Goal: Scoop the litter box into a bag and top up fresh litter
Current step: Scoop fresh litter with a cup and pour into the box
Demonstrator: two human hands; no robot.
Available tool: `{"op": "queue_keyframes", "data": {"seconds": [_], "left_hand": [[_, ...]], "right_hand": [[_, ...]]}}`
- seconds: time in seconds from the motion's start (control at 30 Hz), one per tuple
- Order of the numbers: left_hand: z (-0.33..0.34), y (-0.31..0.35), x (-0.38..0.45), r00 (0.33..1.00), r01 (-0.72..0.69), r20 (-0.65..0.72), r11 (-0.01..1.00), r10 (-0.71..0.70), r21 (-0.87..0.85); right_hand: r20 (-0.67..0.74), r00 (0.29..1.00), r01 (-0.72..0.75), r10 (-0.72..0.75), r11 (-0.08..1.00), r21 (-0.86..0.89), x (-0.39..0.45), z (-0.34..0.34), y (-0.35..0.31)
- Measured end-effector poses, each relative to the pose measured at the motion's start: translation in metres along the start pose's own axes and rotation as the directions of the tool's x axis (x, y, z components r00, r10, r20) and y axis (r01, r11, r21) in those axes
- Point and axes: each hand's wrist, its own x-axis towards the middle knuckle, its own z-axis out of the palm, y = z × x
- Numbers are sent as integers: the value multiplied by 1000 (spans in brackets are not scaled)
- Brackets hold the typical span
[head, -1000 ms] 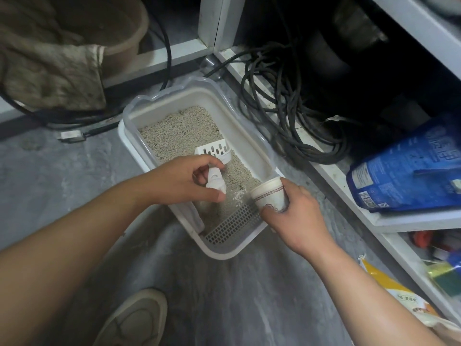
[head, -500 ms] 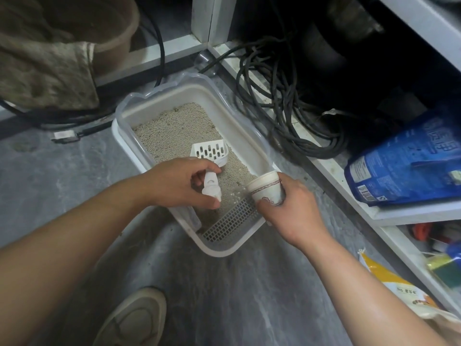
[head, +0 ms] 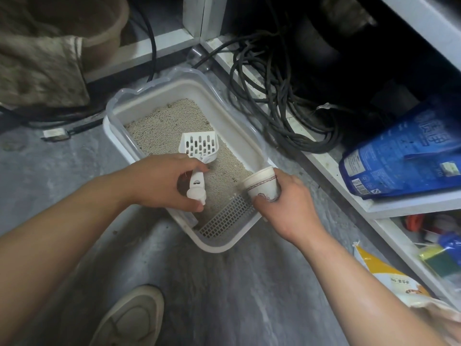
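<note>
**Scoop held over the litter**

A white slotted plastic scoop (head: 199, 156) is being gripped at its handle by the left hand (head: 162, 182), long axis running near-to-far, blade pointing far, above the grey rectangular litter box (head: 224, 242). A white paper cup (head: 262, 186) is being clasped by the right hand (head: 289, 211) at the box's right rim.

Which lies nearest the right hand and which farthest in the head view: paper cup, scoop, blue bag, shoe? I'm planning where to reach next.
1. paper cup: gripped in the right hand.
2. scoop: to its left, over the litter.
3. Blue bag on the right shelf and shoe on the floor: too close to call.
</note>
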Motion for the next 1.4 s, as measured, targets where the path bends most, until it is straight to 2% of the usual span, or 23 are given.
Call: {"op": "queue_keyframes", "data": {"seconds": [0.23, 0.47, 0.7, 0.83, 1.07, 1.17, 1.33, 1.4], "left_hand": [[6, 0, 2, 999, -10, -31, 992, 14, 122], [5, 0, 8, 1000, 18, 22, 992, -21, 128], [6, 2, 9, 1000, 26, 1, 989, -26, 145], [6, 0, 8, 1000, 21, -1, 995, -21, 98], [7, -5, 4, 999, 23, -35, 1000, -22, 15], [3, -9, 4, 998, 39, -46, 999, -40, -25], [-3, -19, 6, 996, 55, -71, 998, -52, 31], [-3, -23, 5, 994, 72, -79, 997, -70, 21]], "right_hand": [[23, 1000, 1, -1, 1000, 0, -2, 3, -3], [37, 999, 25, -24, 1000, -13, -3, 2, 1], [34, 999, 16, -16, 1000, 11, -3, 2, 0], [108, 994, 23, -22, 1000, -11, -4, 2, -1], [44, 999, 23, -24, 1000, 18, -2, 3, -2], [115, 991, 62, -64, 998, 21, -1, 3, -6], [94, 994, 50, -51, 999, 8, 2, 5, -10], [170, 982, 79, -76, 997, -10, 1, 5, -13]]}}
